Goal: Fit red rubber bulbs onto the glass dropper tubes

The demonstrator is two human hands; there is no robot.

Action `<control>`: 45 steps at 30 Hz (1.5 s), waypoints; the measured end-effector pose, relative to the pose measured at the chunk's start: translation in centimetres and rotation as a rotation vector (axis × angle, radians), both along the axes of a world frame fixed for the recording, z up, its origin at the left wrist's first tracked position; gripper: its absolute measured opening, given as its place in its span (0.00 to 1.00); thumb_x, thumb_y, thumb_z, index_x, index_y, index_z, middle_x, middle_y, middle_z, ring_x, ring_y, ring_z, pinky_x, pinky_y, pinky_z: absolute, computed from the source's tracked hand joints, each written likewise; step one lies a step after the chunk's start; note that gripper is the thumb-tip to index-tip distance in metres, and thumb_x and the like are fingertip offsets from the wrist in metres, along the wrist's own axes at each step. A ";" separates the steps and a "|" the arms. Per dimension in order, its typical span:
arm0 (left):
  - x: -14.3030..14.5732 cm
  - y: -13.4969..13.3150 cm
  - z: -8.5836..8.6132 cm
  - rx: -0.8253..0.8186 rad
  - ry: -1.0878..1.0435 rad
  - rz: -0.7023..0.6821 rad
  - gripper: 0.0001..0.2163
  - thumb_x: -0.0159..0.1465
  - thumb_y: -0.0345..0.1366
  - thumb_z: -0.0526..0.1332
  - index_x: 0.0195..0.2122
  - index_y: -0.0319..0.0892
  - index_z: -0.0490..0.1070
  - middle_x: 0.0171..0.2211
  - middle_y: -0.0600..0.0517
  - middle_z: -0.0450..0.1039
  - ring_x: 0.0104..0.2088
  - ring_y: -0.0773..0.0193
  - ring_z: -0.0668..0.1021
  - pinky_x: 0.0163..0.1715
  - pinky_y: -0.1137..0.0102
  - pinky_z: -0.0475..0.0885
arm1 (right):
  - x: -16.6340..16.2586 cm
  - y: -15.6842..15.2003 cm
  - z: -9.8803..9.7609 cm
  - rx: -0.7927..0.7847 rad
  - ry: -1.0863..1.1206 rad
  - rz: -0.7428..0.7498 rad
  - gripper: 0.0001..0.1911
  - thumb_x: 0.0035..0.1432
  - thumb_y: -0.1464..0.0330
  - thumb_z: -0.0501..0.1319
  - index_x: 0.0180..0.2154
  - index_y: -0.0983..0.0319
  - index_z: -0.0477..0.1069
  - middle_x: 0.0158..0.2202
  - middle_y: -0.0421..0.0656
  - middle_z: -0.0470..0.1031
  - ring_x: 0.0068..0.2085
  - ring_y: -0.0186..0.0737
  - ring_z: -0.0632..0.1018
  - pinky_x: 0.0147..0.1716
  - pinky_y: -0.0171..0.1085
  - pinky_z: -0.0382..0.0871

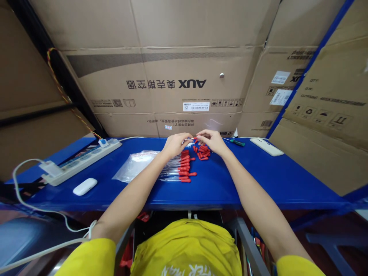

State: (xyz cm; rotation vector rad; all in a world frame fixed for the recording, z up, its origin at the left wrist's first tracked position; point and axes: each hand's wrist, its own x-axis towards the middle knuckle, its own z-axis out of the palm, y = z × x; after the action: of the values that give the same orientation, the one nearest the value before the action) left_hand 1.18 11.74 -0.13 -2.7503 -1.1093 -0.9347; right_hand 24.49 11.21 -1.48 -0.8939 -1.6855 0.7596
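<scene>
My left hand point(174, 145) is closed in a pinch on the thin clear tube of a dropper near the back of the blue table point(218, 188). On the dropper's other end, my right hand point(214, 142) pinches a small red rubber bulb point(195, 138). Just below the hands lies a loose heap of red rubber bulbs point(203, 152). Several droppers with red bulbs point(184, 168) rest side by side under my left forearm, bulbs pointing right. Their tubes overlap a clear plastic bag point(135, 165), partly hidden by that forearm.
A green-handled screwdriver point(237, 142) lies right of my right hand, and a white phone-like slab point(266, 147) farther right. At left are a white power strip point(83, 161) with cables and a white earbud case point(85, 186). Cardboard walls point(172, 69) enclose the table's back and sides.
</scene>
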 end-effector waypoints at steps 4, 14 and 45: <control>-0.1 -0.1 0.0 -0.062 -0.049 0.028 0.18 0.78 0.51 0.53 0.47 0.48 0.79 0.40 0.51 0.83 0.39 0.57 0.81 0.36 0.68 0.64 | 0.2 -0.1 0.2 -0.014 0.020 0.006 0.21 0.54 0.49 0.76 0.38 0.59 0.81 0.30 0.44 0.85 0.31 0.47 0.85 0.37 0.45 0.83; 0.5 1.1 -0.8 -0.252 -0.320 0.223 0.28 0.75 0.52 0.48 0.19 0.44 0.59 0.18 0.54 0.57 0.24 0.63 0.64 0.29 0.66 0.53 | -0.6 0.0 -0.1 -0.051 0.148 0.033 0.26 0.52 0.45 0.75 0.40 0.58 0.78 0.33 0.44 0.84 0.34 0.47 0.86 0.40 0.46 0.83; 3.3 -0.7 1.9 -1.002 -1.887 -0.311 0.19 0.79 0.46 0.55 0.31 0.43 0.66 0.34 0.51 0.74 0.36 0.65 0.79 0.41 0.69 0.76 | -6.5 -1.2 -2.3 0.001 0.358 0.046 0.25 0.64 0.43 0.65 0.45 0.53 0.61 0.35 0.38 0.82 0.31 0.40 0.83 0.33 0.38 0.79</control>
State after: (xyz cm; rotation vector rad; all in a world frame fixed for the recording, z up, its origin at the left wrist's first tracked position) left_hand 4.49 11.02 1.76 -1.4681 -1.1823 -4.1990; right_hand 18.03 9.97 -3.79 -0.6738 -1.3928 0.8926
